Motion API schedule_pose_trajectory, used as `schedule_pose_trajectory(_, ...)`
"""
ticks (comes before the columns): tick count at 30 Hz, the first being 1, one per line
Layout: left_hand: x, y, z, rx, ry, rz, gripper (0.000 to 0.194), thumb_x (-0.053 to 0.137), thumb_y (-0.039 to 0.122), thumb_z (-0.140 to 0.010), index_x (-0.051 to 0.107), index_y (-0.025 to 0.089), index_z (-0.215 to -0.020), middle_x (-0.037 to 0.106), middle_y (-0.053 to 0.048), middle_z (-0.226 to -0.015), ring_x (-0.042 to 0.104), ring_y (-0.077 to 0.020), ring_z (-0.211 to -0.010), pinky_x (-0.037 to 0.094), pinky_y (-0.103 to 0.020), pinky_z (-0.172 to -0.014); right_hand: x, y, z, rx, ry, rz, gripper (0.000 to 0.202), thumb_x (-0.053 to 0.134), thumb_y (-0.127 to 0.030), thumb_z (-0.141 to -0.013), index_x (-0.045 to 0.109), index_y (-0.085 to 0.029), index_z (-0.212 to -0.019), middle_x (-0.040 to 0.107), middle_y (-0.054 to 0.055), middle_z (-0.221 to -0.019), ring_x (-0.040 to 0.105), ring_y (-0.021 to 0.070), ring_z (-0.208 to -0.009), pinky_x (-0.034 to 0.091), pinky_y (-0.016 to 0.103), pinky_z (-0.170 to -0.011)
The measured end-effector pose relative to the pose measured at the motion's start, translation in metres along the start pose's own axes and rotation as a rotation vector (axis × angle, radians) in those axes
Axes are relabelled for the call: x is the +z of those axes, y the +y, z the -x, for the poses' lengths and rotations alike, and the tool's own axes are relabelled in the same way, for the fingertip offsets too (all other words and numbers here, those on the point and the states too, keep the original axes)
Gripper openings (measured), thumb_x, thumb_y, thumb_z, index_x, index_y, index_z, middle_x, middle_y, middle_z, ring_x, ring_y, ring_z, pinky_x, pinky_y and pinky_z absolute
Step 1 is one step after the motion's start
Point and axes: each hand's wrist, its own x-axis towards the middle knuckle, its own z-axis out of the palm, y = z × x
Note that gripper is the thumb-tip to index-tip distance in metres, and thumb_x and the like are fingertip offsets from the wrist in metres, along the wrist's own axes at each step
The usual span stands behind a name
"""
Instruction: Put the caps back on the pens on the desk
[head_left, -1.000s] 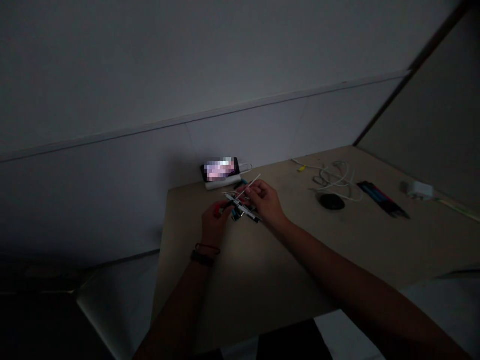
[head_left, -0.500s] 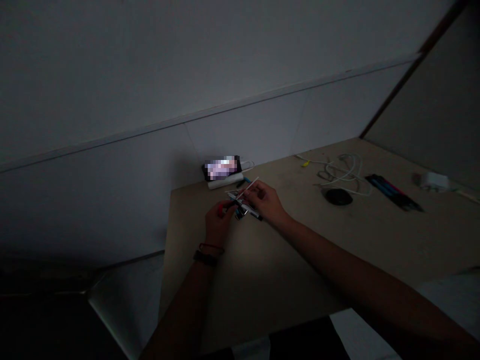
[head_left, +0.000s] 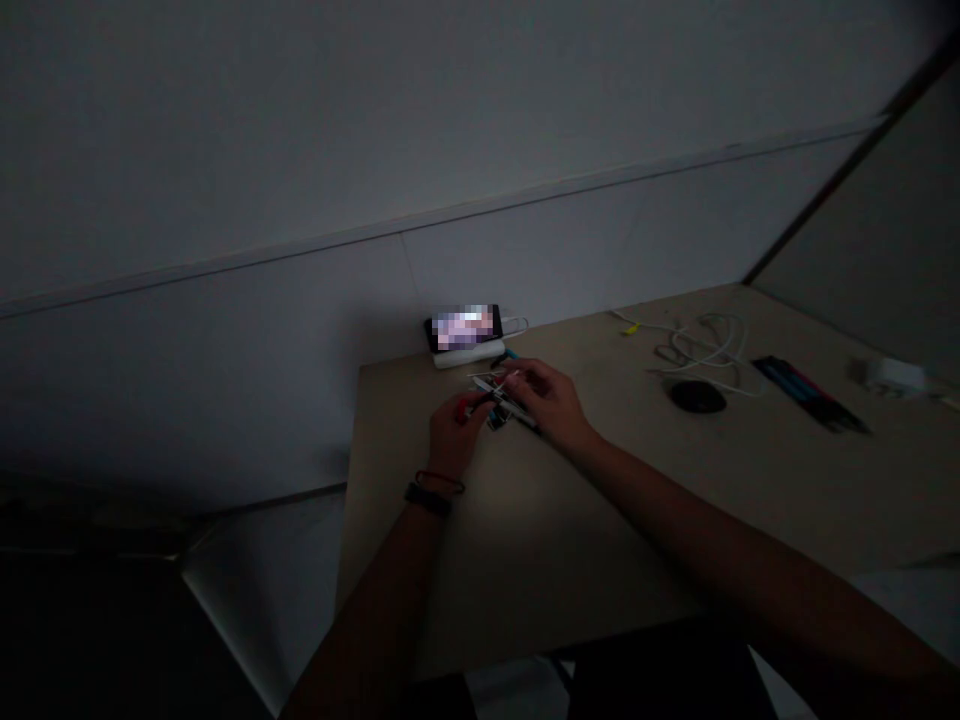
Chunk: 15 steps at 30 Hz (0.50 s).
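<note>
My left hand [head_left: 454, 432], with a dark band and a red string at the wrist, is closed on a small red and black tool [head_left: 463, 407]. Just to its right, my right hand [head_left: 553, 402] has its fingers pinched on a thin white strip [head_left: 498, 385]. Between and beneath the hands lie several small items, among them a slim white-grey piece [head_left: 517, 407] and a dark-and-blue piece [head_left: 497, 417]. The dim light and the fingers hide where the strip meets the tool.
A lit phone [head_left: 463, 328] leans at the wall behind a white bar [head_left: 469, 354]. On the table [head_left: 525, 560], to the right, are a black mouse [head_left: 697, 396], a coiled white cable [head_left: 720, 340], a dark flat packet [head_left: 810, 393] and a white adapter [head_left: 895, 377].
The view has shifted, so the table and hands appear farther right. The white strip sticks up less above my right hand, which has come lower over the small items.
</note>
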Motion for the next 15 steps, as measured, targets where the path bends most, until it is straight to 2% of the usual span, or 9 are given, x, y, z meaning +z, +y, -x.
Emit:
schedule_pose_trajectory(5, 0.002, 0.001, 0.0, -0.002, 0.007, -0.017, 0.021, 0.076, 0.033, -0.08, 0.079, 0.02, -0.097, 0.079, -0.005, -0.097, 0.072, -0.0205, -0.09, 0.057, -0.033, -0.083, -0.006, -0.007, -0.003, -0.094, 0.014, 0.102, 0.04, 0.063, -0.057, -0.088, 0.074, -0.019, -0.08, 0.071, 0.005, -0.082, 0.066, 0.0192, -0.077, 0.051, 0.032, -0.074)
schedule_pose_trajectory(8, 0.002, 0.001, 0.0, 0.005, 0.007, 0.001, 0.021, 0.077, 0.033, -0.079, 0.079, 0.019, -0.095, 0.079, -0.005, -0.098, 0.072, -0.0206, -0.091, 0.057, -0.033, -0.085, -0.005, -0.003, -0.004, -0.108, 0.016, 0.107, 0.041, 0.065, -0.057, -0.086, 0.074, -0.019, -0.077, 0.07, 0.004, -0.078, 0.064, 0.0186, -0.076, 0.05, 0.031, -0.074)
schedule_pose_trajectory(15, 0.002, -0.001, 0.001, 0.022, 0.008, 0.015, 0.021, 0.078, 0.034, -0.079, 0.081, 0.02, -0.095, 0.08, -0.006, -0.098, 0.073, -0.0213, -0.093, 0.056, -0.034, -0.088, -0.002, 0.004, -0.003, 0.023, 0.016, -0.011, 0.045, 0.067, -0.062, -0.082, 0.074, -0.017, -0.08, 0.067, 0.002, -0.069, 0.058, 0.0148, -0.061, 0.045, 0.026, -0.057)
